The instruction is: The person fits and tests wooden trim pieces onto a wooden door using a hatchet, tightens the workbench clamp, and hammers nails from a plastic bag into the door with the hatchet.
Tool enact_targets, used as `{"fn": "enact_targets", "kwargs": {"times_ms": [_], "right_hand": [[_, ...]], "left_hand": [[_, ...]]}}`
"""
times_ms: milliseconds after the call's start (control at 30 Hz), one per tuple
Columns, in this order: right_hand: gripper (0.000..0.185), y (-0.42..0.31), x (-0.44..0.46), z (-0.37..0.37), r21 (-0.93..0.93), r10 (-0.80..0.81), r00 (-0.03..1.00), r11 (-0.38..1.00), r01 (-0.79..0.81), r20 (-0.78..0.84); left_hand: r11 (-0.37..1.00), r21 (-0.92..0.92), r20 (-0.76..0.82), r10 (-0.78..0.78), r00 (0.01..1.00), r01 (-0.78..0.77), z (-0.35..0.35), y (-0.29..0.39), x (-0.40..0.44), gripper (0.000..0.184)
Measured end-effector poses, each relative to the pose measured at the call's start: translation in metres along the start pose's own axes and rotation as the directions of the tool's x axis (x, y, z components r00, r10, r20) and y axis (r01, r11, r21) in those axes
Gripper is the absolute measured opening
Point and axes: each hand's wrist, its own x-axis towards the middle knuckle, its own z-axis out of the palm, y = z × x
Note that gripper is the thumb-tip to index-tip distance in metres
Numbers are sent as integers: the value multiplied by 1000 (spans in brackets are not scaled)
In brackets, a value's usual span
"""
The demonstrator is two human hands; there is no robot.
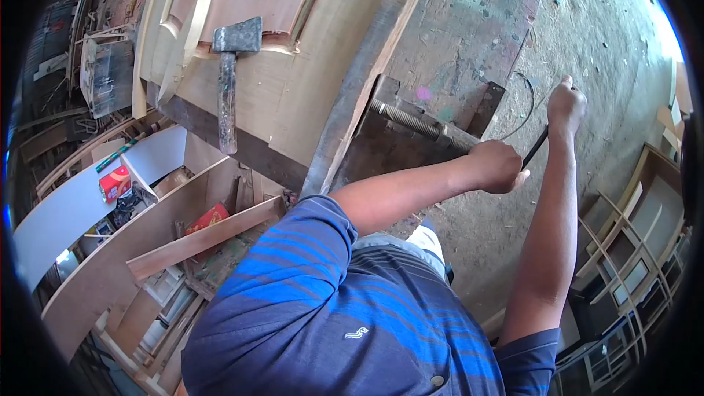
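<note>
A dark bar runs between my two fists beside the screw end of a clamp. My left hand is closed round its lower end, near the threaded screw. Further right, my right hand is wrapped round its upper end. The screw points at a wooden strip lying along the edge of a wooden panel. On the panel rests a hammer with a worn handle that hangs past the panel's lower edge. A pale wood offcut lies left of the hammer.
A stained workbench extends behind the clamp. Curved wooden pieces and a shelf-like frame with a red box stand at the lower left. Lattice frames are at the right. Bare floor shows beyond the bench.
</note>
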Motion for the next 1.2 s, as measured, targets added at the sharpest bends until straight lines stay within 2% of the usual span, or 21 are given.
{"fn": "enact_targets", "kwargs": {"times_ms": [67,167,233,300,400,433,533,633,733,833,933,1000,1033,1100,1200], "right_hand": [[61,2,6,10,-59,-5,999,998,7,32],[61,2,12,23,-179,-98,981,975,128,169],[63,8,28,39,-205,-80,972,971,126,219],[66,1,16,24,-211,-70,959,969,132,276],[65,8,22,34,-156,-56,974,983,92,219],[64,11,27,40,-143,-41,976,987,73,214],[64,20,37,49,-196,-100,961,969,154,260],[64,21,36,50,-148,-129,956,974,172,263],[63,4,18,33,-108,-47,965,991,77,259],[53,6,19,44,-196,-109,946,965,175,305],[42,50,59,108,-305,-257,900,877,370,353],[37,41,50,89,-348,-371,811,763,544,453],[35,31,45,76,-358,-425,756,694,625,497],[34,45,55,90,-384,-463,757,664,641,461],[33,60,63,109,-317,-495,782,725,612,379]], "left_hand": [[1000,-13,-29,-15,999,15,2,-2,3,62],[998,-15,-56,-67,996,66,3,-2,4,59],[993,-15,-86,-121,989,121,5,3,4,57],[981,-29,-135,-192,972,189,9,11,3,56],[952,-91,-307,-306,901,292,16,23,4,53],[953,-88,-304,-303,903,290,17,22,6,52],[953,-90,-276,-303,912,289,20,21,13,50],[952,-85,-239,-307,921,295,19,17,15,48],[949,-99,-194,-314,929,300,12,18,16,46],[942,-126,-187,-331,925,311,14,14,22,45],[942,-113,-188,-331,925,315,15,10,24,44],[941,-84,-182,-337,923,327,17,13,23,41],[930,-126,-224,-366,903,345,19,20,20,38],[906,-195,-337,-421,842,375,18,30,17,38],[895,-147,-289,-446,847,421,25,31,23,37]]}}
